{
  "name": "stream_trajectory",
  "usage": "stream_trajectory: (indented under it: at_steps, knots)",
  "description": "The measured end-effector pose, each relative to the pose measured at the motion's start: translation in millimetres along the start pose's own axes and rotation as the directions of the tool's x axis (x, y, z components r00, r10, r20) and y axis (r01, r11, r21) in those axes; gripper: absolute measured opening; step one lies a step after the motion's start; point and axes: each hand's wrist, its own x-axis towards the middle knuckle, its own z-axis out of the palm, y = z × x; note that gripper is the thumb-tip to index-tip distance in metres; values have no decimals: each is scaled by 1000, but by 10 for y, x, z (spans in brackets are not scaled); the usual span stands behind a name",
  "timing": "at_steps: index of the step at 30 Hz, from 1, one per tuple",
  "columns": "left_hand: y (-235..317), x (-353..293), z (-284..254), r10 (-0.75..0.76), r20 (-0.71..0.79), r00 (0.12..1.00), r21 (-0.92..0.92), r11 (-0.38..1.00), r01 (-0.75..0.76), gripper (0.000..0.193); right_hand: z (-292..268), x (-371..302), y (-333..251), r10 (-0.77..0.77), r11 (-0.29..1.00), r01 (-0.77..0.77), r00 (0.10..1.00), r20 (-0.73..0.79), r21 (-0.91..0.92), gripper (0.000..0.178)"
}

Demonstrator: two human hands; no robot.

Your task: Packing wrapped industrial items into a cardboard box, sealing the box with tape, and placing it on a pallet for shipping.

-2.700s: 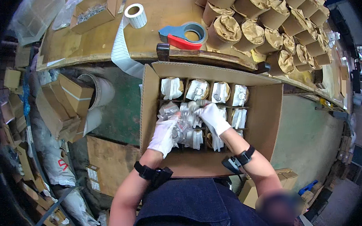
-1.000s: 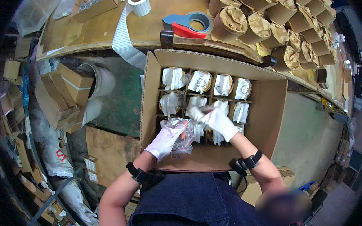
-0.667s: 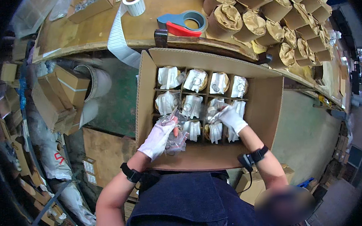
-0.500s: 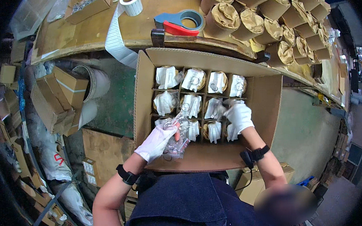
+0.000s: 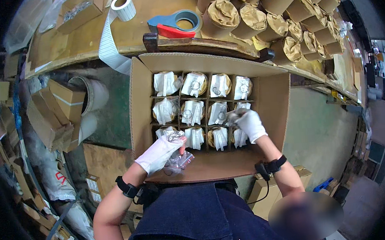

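An open cardboard carton (image 5: pixel 267 110) stands in front of me, split into rows of cells by card dividers. The cells hold round brown-paper-topped items, each with a white packet (image 5: pixel 165 83) on top. Clear bags with ring-shaped parts (image 5: pixel 219 90) lie over several packets. My left hand (image 5: pixel 158 154), in a white glove with bare orange-looking fingertips, is closed on a bunch of small clear plastic bags (image 5: pixel 180 161) over the near left cells. Gloved in white too, my right hand (image 5: pixel 251 124) pinches a small clear bag (image 5: pixel 236 116) above the right-hand cells; its contents are blurred.
Beyond the carton is a wooden table (image 5: pixel 75 43) with a label roll (image 5: pixel 123 9), a blue-and-red tape dispenser (image 5: pixel 174 25) and stacked brown tubes (image 5: pixel 221 17) stuffed with paper. Cardboard boxes (image 5: pixel 66 97) and a round bin (image 5: pixel 96 93) stand to the left.
My right hand has shifted slightly down and left with the small bag, off the packet in the middle row. A ring bag now shows on that packet. The whole view has shifted a little.
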Motion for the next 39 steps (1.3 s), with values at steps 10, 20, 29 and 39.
stream_trajectory:
  at_steps: [10, 20, 29, 39]
  knots:
    - [-33, 109, 165, -63, 171, 983, -134, 987, 86, 26, 73, -645, -1216, -353, 801, 9, 815, 459, 599, 34]
    - [-41, 61, 15, -136, 31, 990, -549, 826, 131, 14, -7, -209, 177, -37, 822, 164, 971, 236, -545, 49]
    - [89, 270, 122, -46, -75, 996, -499, 867, 3, 25, -25, -262, -1031, -325, 922, 184, 844, 427, 340, 71]
    - [-126, 328, 154, -18, 88, 996, -384, 922, 51, 19, 61, -310, -794, -125, 858, -168, 848, 514, 486, 20]
